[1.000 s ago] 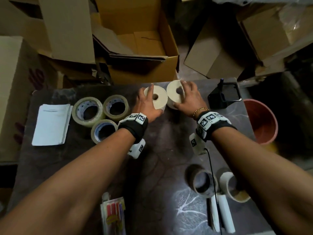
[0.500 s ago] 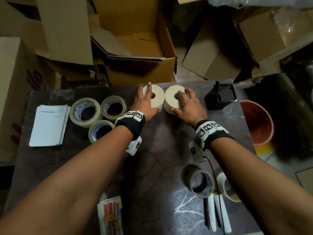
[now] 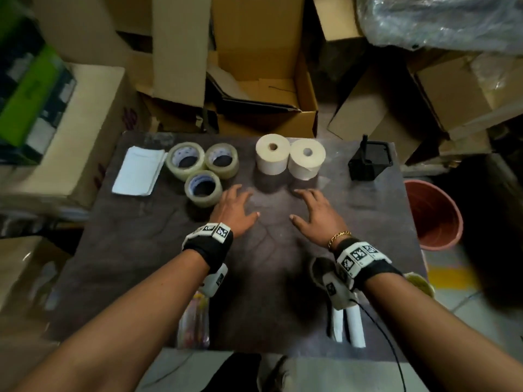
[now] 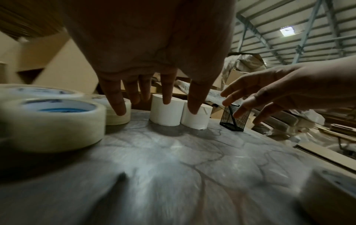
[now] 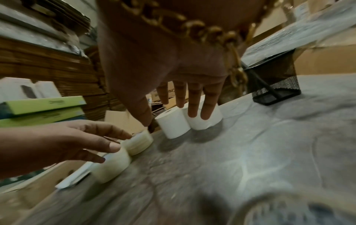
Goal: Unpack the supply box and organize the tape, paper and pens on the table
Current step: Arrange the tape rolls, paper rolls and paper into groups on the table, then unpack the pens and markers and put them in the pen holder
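Both hands are hovering flat and spread over the bare middle of the table [image 3: 271,278], and neither is holding anything: the left hand [image 3: 232,210] is lying with fingers straight and slightly fanned, the right hand [image 3: 317,213] likewise, thumbs pointing toward each other. Just beyond the fingertips, two paper rolls [image 3: 290,158] are standing upright on end, touching side by side, a posture that is probably keeping them from rolling and is pairing like with like. Beyond and outward of the left hand, three clear tape rolls [image 3: 202,169] are lying flat in a tight cluster, the nearest one just beside the left fingers, and farther out still a stack of white paper [image 3: 138,172] is resting, so the far edge is reading as a sorted row. Beyond and outward of the right hand, a black mesh pen holder [image 3: 369,161] is standing with one dark pen-like stick leaning in it; what else it contains cannot be told. Near the left wrist a packet of pens [image 3: 195,321] is waiting unsorted, and near the right wrist more tape rolls and white tubes are lying partly hidden. Past the table, the open cardboard box [image 3: 263,91] is showing no supplies inside.
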